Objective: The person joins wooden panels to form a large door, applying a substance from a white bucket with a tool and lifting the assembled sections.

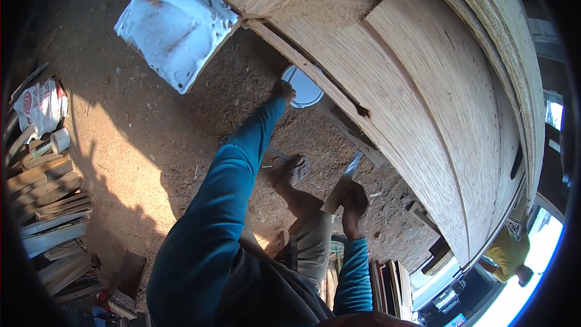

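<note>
While the left hand (282, 89) meets the near side of the white round container (305, 89), its fingertips are too small to read, so I cannot tell whether they grasp or merely touch. The container appears to stand on the ground (212, 106), partly hidden by the edge of the wooden panelwork (423, 121). The right hand (354, 203) is clenched around a flat blade (350, 171) with a whitish tip. Pulling on one side alone could tip the container, and the littered ground might worsen that. A careless swing of the blade could nick the foot (296, 169) nearby. The paste-smeared board (175, 30) sits by the panelwork's corner, where a brushing sleeve (227, 172) could smudge it.
</note>
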A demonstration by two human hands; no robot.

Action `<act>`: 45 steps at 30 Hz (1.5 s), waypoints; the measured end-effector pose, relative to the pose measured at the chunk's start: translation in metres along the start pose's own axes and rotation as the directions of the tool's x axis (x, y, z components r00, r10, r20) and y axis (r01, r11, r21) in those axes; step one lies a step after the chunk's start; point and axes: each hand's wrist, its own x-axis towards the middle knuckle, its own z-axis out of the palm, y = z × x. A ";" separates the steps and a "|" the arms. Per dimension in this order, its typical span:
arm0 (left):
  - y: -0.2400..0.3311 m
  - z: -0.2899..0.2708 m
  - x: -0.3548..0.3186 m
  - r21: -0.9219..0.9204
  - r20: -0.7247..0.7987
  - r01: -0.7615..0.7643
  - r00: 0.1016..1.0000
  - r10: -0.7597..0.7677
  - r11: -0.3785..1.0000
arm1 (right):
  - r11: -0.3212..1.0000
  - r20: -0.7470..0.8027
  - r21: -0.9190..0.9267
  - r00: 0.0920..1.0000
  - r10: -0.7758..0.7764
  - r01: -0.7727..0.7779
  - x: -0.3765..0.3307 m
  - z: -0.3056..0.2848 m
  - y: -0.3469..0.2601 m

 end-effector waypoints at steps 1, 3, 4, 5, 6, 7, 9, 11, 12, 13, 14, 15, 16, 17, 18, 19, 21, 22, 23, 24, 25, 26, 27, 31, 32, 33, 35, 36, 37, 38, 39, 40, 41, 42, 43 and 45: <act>-0.010 -0.003 0.006 0.066 -0.073 0.015 0.997 -0.011 0.998 | 0.986 0.022 -0.116 0.993 -0.115 0.117 0.024 0.006 0.010; -0.022 -0.008 0.016 0.162 -0.202 0.057 0.979 -0.023 0.985 | 0.996 0.082 -0.027 0.994 -0.078 0.081 0.075 0.024 0.041; -0.027 -0.017 0.016 0.186 -0.244 0.071 0.969 -0.024 0.980 | 0.998 0.110 0.019 0.992 -0.064 0.063 0.101 0.032 0.057; -0.035 -0.031 0.010 0.209 -0.269 0.071 0.963 -0.013 0.975 | 0.982 0.146 0.184 0.986 -0.078 0.050 0.125 0.045 0.051; -0.043 -0.045 0.002 0.219 -0.278 0.050 0.960 0.013 0.974 | 0.942 0.189 0.334 0.977 -0.100 0.032 0.153 0.055 0.041; -0.052 -0.060 -0.018 0.245 -0.281 0.007 0.957 0.064 0.969 | 0.900 0.191 0.436 0.979 -0.070 -0.020 0.185 0.072 0.061; -0.072 -0.071 -0.056 0.332 -0.273 -0.114 0.939 0.211 0.936 | 0.899 0.173 0.439 0.980 -0.096 0.011 0.254 0.106 0.103; -0.097 -0.089 -0.102 0.220 -0.214 -0.155 0.956 0.202 0.963 | 0.931 0.142 0.365 0.986 -0.090 0.032 0.312 0.146 0.135; -0.102 -0.106 -0.139 0.046 -0.151 -0.124 0.980 0.129 0.991 | 0.968 0.095 0.241 0.992 -0.087 0.062 0.327 0.161 0.132; -0.134 -0.113 -0.159 0.116 -0.170 -0.105 0.978 0.124 0.988 | 0.989 0.064 0.118 0.993 -0.096 0.088 0.341 0.178 0.120; -0.161 -0.121 -0.169 0.183 -0.193 -0.081 0.974 0.116 0.980 | 0.994 0.033 0.009 0.993 -0.109 0.109 0.351 0.194 0.111; -0.152 -0.129 -0.179 0.238 -0.250 0.026 0.968 0.036 0.971 | 0.992 -0.024 -0.075 0.994 -0.105 0.103 0.358 0.202 0.110; -0.137 -0.132 -0.189 0.281 -0.312 0.136 0.949 -0.043 0.950 | 0.986 -0.083 -0.143 0.992 -0.100 0.087 0.362 0.208 0.109; -0.139 -0.134 -0.193 0.249 -0.327 0.120 0.944 -0.034 0.961 | 0.978 -0.123 -0.194 0.988 -0.097 0.072 0.360 0.214 0.105; -0.139 -0.139 -0.195 0.225 -0.337 0.101 0.941 -0.020 0.969 | 0.973 -0.156 -0.226 0.984 -0.090 0.053 0.360 0.219 0.101; -0.148 -0.140 -0.199 0.197 -0.336 0.085 0.942 -0.014 0.977 | 0.964 -0.175 -0.263 0.980 -0.098 0.050 0.353 0.221 0.097; -0.173 -0.137 -0.203 -0.041 -0.388 -0.002 0.921 -0.014 0.999 | 0.892 -0.158 -0.428 0.959 -0.234 0.147 0.326 0.217 0.106; -0.180 -0.128 -0.196 -0.164 -0.390 -0.069 0.921 -0.001 0.984 | 0.759 -0.127 -0.582 0.889 -0.440 0.292 0.317 0.209 0.136; -0.186 -0.127 -0.194 -0.238 -0.435 -0.097 0.900 -0.017 0.966 | 0.866 -0.111 -0.448 0.947 -0.301 0.223 0.291 0.197 0.142; -0.191 -0.133 -0.193 -0.296 -0.471 -0.133 0.882 -0.024 0.946 | 0.948 -0.088 -0.295 0.984 -0.154 0.122 0.260 0.190 0.143; -0.186 -0.139 -0.197 -0.346 -0.481 -0.171 0.877 -0.018 0.923 | 0.992 0.021 -0.122 0.999 -0.035 0.037 0.227 0.177 0.146; -0.150 -0.144 -0.221 -0.647 -0.406 -0.216 0.909 -0.091 0.731 | 0.995 0.087 0.042 0.993 0.083 -0.087 0.195 0.153 0.160; -0.166 -0.141 -0.236 -0.518 -0.460 -0.210 0.886 -0.063 0.830 | 0.954 0.090 -0.290 0.995 -0.048 0.072 0.158 0.134 0.200; -0.238 -0.233 -0.285 -0.756 -0.263 -0.055 0.938 -0.225 0.653 | 0.824 0.226 -0.436 0.842 0.490 -0.362 0.025 0.014 0.138; -0.219 -0.259 -0.319 -0.752 -0.158 0.080 0.942 -0.296 0.655 | 0.756 0.194 -0.480 0.786 0.587 -0.446 -0.018 -0.017 0.126; -0.198 -0.279 -0.345 -0.657 -0.250 0.058 0.924 -0.290 0.751 | 0.698 0.186 -0.518 0.732 0.656 -0.494 -0.057 -0.042 0.118; -0.158 -0.306 -0.388 -0.595 -0.376 0.122 0.831 -0.410 0.794 | 0.697 0.200 -0.623 0.790 0.579 -0.354 -0.138 -0.066 0.171; -0.159 -0.345 -0.385 -0.707 -0.201 0.278 0.802 -0.562 0.650 | 0.569 0.237 -0.794 0.752 0.615 -0.214 -0.163 -0.067 0.184; -0.160 -0.363 -0.397 -0.683 -0.263 0.168 0.852 -0.453 0.711 | 0.408 0.259 -0.912 0.709 0.656 -0.045 -0.193 -0.076 0.192; -0.150 -0.404 -0.388 -0.690 -0.369 0.062 0.827 -0.424 0.721 | 0.544 0.191 -0.792 0.732 0.654 -0.279 -0.196 -0.063 0.148; -0.131 -0.436 -0.381 -0.704 -0.395 -0.001 0.832 -0.390 0.710 | 0.642 0.102 -0.586 0.740 0.665 -0.495 -0.209 -0.064 0.103; -0.107 -0.476 -0.374 -0.710 -0.422 -0.063 0.835 -0.353 0.701 | 0.698 0.012 -0.333 0.737 0.675 -0.634 -0.222 -0.076 0.034; -0.081 -0.503 -0.366 -0.702 -0.449 -0.100 0.831 -0.328 0.705 | 0.668 0.003 -0.245 0.688 0.725 -0.703 -0.234 -0.071 0.004; -0.054 -0.530 -0.356 -0.696 -0.479 -0.147 0.824 -0.303 0.702 | 0.634 -0.005 -0.154 0.642 0.767 -0.758 -0.242 -0.065 -0.024; -0.027 -0.555 -0.345 -0.674 -0.491 -0.204 0.842 -0.224 0.710 | 0.593 -0.008 -0.059 0.594 0.804 -0.803 -0.248 -0.054 -0.039; 0.038 -0.587 -0.324 -0.602 -0.485 -0.283 0.872 -0.061 0.746 | 0.698 0.058 -0.086 0.696 0.716 -0.711 -0.264 -0.002 -0.028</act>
